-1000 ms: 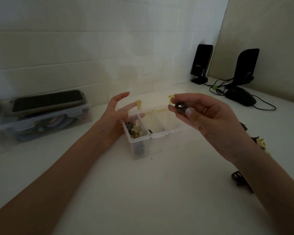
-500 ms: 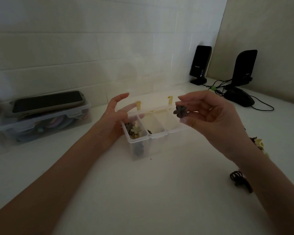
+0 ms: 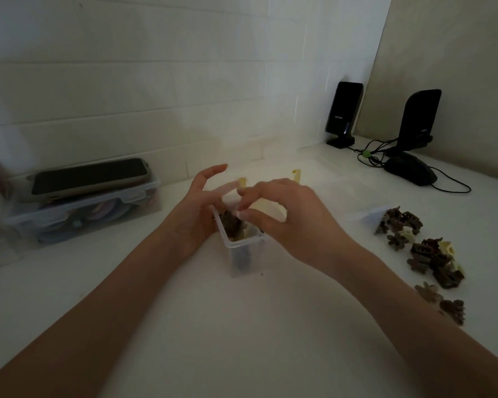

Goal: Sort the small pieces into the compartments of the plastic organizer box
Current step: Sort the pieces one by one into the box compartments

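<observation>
Our left hand [image 3: 196,208] braces the clear plastic organizer box [image 3: 243,251] with relaxed fingers; our right hand [image 3: 288,219] hovers over it, fingertips loosely curled, grasp unclear. Brown and cream small pieces [image 3: 423,254] lie scattered near the white table's [image 3: 242,340] right edge.

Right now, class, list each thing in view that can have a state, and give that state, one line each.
Organizer box: lid open, leftmost compartment holding pieces.
Left hand: fingers straight, steadying the box's left side.
Right hand: fingertips over the leftmost compartment; hold unclear.
Loose pieces: unsorted, heaped on the table.
Storage box: lid latched, phone on top, screen dark.
</observation>
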`<state>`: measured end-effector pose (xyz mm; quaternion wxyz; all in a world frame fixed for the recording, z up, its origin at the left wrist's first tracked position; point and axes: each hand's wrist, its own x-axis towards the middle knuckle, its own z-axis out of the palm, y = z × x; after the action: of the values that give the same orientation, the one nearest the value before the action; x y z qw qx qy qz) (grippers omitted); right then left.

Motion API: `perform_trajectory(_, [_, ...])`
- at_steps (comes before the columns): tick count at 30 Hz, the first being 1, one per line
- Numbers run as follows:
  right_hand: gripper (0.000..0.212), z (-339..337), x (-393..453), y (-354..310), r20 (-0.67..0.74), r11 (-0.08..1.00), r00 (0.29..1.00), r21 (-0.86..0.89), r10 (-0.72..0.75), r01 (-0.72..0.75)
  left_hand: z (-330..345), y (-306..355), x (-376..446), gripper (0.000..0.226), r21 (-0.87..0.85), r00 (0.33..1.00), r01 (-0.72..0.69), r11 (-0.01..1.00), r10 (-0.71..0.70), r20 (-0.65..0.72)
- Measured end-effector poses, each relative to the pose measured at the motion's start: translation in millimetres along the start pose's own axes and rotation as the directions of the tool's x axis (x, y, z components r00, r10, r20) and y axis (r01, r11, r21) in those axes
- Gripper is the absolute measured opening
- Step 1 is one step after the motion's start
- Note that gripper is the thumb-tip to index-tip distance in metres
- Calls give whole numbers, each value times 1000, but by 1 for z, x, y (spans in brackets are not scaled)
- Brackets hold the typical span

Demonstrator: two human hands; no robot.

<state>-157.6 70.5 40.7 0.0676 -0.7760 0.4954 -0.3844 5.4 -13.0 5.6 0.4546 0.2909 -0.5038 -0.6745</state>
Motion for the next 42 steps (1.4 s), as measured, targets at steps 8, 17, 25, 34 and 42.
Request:
perform_trajectory(8, [20,-73,-59,22,-230,969,941,61,247,-240,-3,0,4,48,-133,999,24,991,-30,-41])
perform_trajectory(17, [36,-97,-163,30,-96,839,870,-232,483,-492,2,1,1,46,-90,996,19,996,-27,-90])
perform_trajectory(25, [46,-82,-162,31,-114,823,878,-310,464,-475,1,1,-2,47,-73,997,23,997,-29,-78])
perform_trajectory(34, [29,-61,-109,48,-88,909,911,-72,404,-410,0,-1,-1,47,-58,994,15,998,-21,-108])
perform_trajectory(42, [32,-68,-85,57,33,916,931,172,363,-363,-2,-2,3,48,-53,993,21,998,-27,-114])
